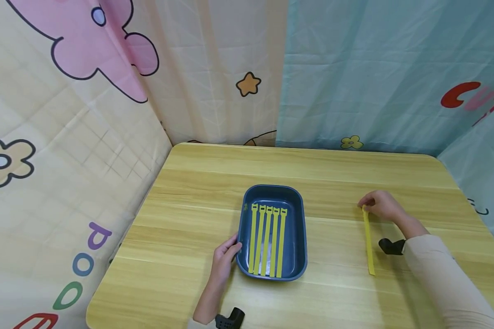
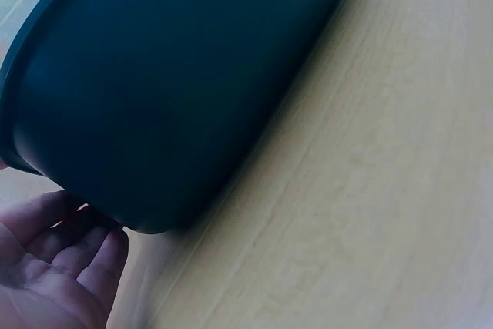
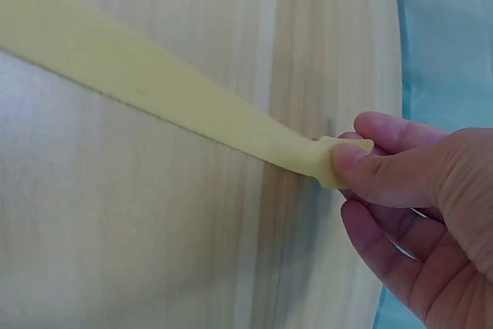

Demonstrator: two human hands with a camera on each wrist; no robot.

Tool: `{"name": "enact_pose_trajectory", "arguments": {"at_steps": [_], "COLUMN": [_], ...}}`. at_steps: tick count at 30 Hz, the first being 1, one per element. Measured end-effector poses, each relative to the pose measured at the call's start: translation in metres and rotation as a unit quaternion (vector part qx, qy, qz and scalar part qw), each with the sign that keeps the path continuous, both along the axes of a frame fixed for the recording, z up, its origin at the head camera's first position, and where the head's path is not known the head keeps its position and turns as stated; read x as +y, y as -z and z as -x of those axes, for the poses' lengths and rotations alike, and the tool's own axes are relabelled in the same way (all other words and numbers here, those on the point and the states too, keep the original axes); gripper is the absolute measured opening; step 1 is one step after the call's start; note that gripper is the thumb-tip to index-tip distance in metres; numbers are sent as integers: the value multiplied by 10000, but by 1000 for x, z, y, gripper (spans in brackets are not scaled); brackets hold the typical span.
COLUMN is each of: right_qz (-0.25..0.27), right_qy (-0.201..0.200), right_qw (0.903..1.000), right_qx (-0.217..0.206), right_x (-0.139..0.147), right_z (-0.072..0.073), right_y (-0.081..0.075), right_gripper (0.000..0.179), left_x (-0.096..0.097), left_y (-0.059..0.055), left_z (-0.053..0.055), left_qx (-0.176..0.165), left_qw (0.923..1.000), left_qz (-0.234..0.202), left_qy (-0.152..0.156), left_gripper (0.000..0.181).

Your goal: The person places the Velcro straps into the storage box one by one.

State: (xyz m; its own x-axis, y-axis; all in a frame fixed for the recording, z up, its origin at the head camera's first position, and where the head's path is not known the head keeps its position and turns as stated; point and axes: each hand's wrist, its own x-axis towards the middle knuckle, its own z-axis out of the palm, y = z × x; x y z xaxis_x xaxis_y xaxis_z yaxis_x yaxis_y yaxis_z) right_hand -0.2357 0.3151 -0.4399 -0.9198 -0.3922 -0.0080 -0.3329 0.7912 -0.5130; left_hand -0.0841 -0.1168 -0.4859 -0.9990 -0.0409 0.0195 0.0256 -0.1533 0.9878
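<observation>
A dark blue rectangular tray (image 1: 295, 237) stands on the table, with several yellow cable straps (image 1: 265, 240) laid side by side in it, their slotted heads toward the far end. My left hand (image 1: 223, 258) holds the tray's left side near the front corner, thumb at the rim. In the left wrist view its fingers curl under the tray's outer wall (image 2: 169, 98). Off to the right, my right hand (image 1: 382, 205) pinches another yellow cable strap (image 1: 368, 242) by its head, between thumb and fingers. The strap's long tail stretches toward the near side of the table.
The wooden table (image 1: 181, 214) has rounded corners. Printed curtains (image 1: 214, 55) hang behind it and along its left side, with a blue curtain (image 1: 354, 82) at the back right. Each wrist carries a black camera mount (image 1: 391, 246).
</observation>
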Motion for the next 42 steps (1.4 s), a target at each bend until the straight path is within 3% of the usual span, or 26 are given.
{"name": "enact_pose_trajectory", "arguments": {"at_steps": [6, 9, 18, 25, 31, 42], "right_qz": [-78, -69, -112, -254, -345, -505], "right_qy": [15, -96, -436, -458, -469, -522], "right_qw": [10000, 9999, 9988, 9985, 9981, 9959], "right_qx": [29, 52, 172, 180, 196, 535], "right_x": [1, 0, -5, -10, -13, -27], "right_z": [0, -1, -8, -17, -21, -32], "right_y": [-9, -16, -41, -63, -78, -103], "right_gripper": [12, 13, 12, 13, 14, 16], "left_x": [0, 0, 1, 1, 1, 0], "left_y": [-4, -5, 10, -2, -9, 3], "left_z": [0, -1, 4, 0, -1, 3], "left_qx": [-298, -278, -258, -256, -462, -409], "left_qw": [9995, 9995, 9994, 9996, 9988, 9990], "left_qz": [-119, -131, -246, -100, -189, -185], "left_qy": [-13, -9, -26, -12, 9, -50], "left_gripper": [46, 45, 49, 47, 43, 46]}}
